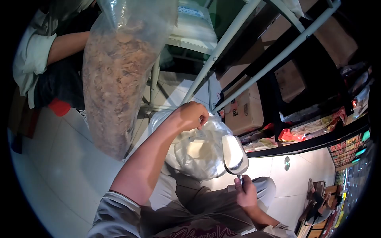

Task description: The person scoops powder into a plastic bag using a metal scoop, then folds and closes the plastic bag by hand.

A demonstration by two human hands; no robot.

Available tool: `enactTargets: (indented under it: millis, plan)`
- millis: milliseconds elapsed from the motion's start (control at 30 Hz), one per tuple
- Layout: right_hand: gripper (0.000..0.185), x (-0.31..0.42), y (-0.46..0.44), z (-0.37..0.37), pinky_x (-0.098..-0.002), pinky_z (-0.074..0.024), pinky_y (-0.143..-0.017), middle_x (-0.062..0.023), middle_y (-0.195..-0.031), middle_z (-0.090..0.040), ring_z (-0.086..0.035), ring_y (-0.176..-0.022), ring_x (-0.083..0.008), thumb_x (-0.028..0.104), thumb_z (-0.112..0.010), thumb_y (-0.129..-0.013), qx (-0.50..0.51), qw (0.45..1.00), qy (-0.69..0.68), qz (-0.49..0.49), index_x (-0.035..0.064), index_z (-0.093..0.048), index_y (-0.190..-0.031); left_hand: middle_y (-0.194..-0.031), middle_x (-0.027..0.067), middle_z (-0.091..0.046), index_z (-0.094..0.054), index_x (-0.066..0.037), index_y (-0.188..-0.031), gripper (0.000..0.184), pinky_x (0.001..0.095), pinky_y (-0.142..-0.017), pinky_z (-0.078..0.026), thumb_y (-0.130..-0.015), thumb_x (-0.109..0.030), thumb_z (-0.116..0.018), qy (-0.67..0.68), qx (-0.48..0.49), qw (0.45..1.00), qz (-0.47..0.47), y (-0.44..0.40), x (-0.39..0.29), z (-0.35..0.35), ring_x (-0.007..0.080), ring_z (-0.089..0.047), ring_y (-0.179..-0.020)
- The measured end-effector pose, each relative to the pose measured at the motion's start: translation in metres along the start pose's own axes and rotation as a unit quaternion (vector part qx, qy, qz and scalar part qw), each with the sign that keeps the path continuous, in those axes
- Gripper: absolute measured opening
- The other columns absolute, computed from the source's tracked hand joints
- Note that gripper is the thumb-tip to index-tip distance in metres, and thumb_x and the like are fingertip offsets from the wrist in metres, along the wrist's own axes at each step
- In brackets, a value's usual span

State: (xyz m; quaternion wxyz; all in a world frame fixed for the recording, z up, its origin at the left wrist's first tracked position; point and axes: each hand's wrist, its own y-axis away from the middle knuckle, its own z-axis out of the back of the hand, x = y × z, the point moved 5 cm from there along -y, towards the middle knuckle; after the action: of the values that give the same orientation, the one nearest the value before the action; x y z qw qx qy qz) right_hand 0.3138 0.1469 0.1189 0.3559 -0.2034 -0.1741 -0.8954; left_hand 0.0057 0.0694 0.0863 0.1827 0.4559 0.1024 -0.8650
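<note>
My right hand point(247, 192) is closed round the handle of a metal scoop point(235, 154). The scoop's bowl is raised beside a clear plastic bag point(200, 168). Its inside looks bright white; whether that is powder or glare I cannot tell. The bag stands open on the floor between my knees, with pale cream stuff inside. My left arm reaches across it, and my left hand point(193, 116) has its fingers curled at the bag's upper edge, seemingly gripping the plastic.
At left, another person's arm point(67, 48) is behind a tall clear sack point(113, 87) of brown flakes. A metal frame point(224, 47) rises ahead, a cardboard box point(245, 111) beside it. Packaged goods point(305, 131) fill the right-hand shelf. Someone sits far off at lower right.
</note>
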Motion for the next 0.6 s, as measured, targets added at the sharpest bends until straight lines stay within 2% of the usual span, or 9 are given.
enactTargets:
  millis: [167,233,300,367,433,500,567,600]
  plan:
    - [0.028,0.015,-0.026,0.016,-0.0437,-0.0442,-0.057,-0.0215,-0.065,-0.057,-0.059,-0.061,-0.039,0.025,-0.058,-0.094,0.037,0.999,0.0,0.027,-0.0026,-0.056,-0.089,-0.069,0.0105,-0.063,-0.063,-0.002,-0.067,0.011,0.0346,-0.066,-0.049,-0.065,0.005,-0.071,0.007,0.033,0.999,0.027,0.001,-0.008,-0.004,0.0243,-0.061,-0.07]
    - [0.029,0.007,-0.04,0.012,-0.0434,-0.045,-0.06,-0.0219,-0.067,-0.058,-0.06,-0.064,-0.0394,0.026,-0.059,-0.094,0.115,0.993,0.023,0.009,-0.0023,-0.057,-0.088,-0.07,0.0105,-0.064,-0.063,-0.002,-0.066,0.011,0.0348,-0.066,-0.049,-0.063,0.006,-0.069,-0.014,0.041,0.999,0.005,0.003,-0.012,-0.005,0.0247,-0.062,-0.07]
    - [0.03,0.003,-0.054,0.015,-0.0422,-0.046,-0.062,-0.022,-0.07,-0.059,-0.061,-0.067,-0.0389,0.028,-0.06,-0.093,0.135,0.99,-0.002,0.036,-0.0017,-0.058,-0.087,-0.071,0.0105,-0.064,-0.063,-0.002,-0.066,0.011,0.0349,-0.066,-0.05,-0.063,0.006,-0.069,-0.02,0.044,0.999,0.002,0.004,-0.014,-0.008,0.0249,-0.064,-0.07]
    - [0.03,0.008,-0.064,0.018,-0.0411,-0.0466,-0.065,-0.0219,-0.073,-0.061,-0.061,-0.07,-0.038,0.029,-0.061,-0.092,0.188,0.98,0.047,0.055,-0.0011,-0.06,-0.091,-0.071,0.0106,-0.065,-0.063,-0.002,-0.066,0.011,0.035,-0.066,-0.05,-0.062,0.006,-0.069,-0.027,0.043,0.999,-0.002,0.003,-0.014,-0.01,0.0251,-0.065,-0.071]
    - [0.031,0.005,-0.073,0.02,-0.0406,-0.0468,-0.066,-0.0214,-0.074,-0.062,-0.061,-0.071,-0.0373,0.03,-0.062,-0.091,0.187,0.979,0.037,0.067,-0.0005,-0.062,-0.093,-0.072,0.0107,-0.066,-0.063,-0.002,-0.066,0.011,0.0348,-0.067,-0.051,-0.061,0.006,-0.069,-0.022,0.049,0.998,0.013,0.001,-0.01,-0.015,0.0256,-0.067,-0.073]
    - [0.032,0.024,-0.082,0.028,-0.0414,-0.0475,-0.068,-0.0208,-0.074,-0.063,-0.062,-0.073,-0.0372,0.031,-0.062,-0.091,0.211,0.969,0.108,0.061,-0.0006,-0.064,-0.093,-0.073,0.0106,-0.066,-0.063,-0.002,-0.066,0.01,0.035,-0.067,-0.051,-0.062,0.006,-0.068,-0.023,0.053,0.998,0.011,0.0,-0.011,-0.017,0.0258,-0.067,-0.074]
    - [0.033,0.034,-0.09,0.033,-0.0422,-0.0484,-0.07,-0.0218,-0.077,-0.064,-0.063,-0.075,-0.0377,0.032,-0.063,-0.089,0.209,0.969,0.116,0.057,-0.0005,-0.065,-0.092,-0.073,0.0105,-0.066,-0.063,-0.002,-0.066,0.01,0.0351,-0.067,-0.051,-0.062,0.006,-0.068,-0.024,0.058,0.998,0.011,-0.002,-0.01,-0.019,0.026,-0.068,-0.074]
    - [0.034,0.037,-0.094,0.034,-0.0426,-0.0487,-0.071,-0.0227,-0.079,-0.064,-0.064,-0.076,-0.0382,0.033,-0.063,-0.089,0.212,0.963,0.143,0.083,-0.0004,-0.066,-0.092,-0.072,0.0105,-0.066,-0.063,-0.002,-0.066,0.01,0.0352,-0.066,-0.051,-0.062,0.006,-0.068,-0.03,0.055,0.998,-0.007,-0.003,-0.01,-0.021,0.0261,-0.068,-0.073]
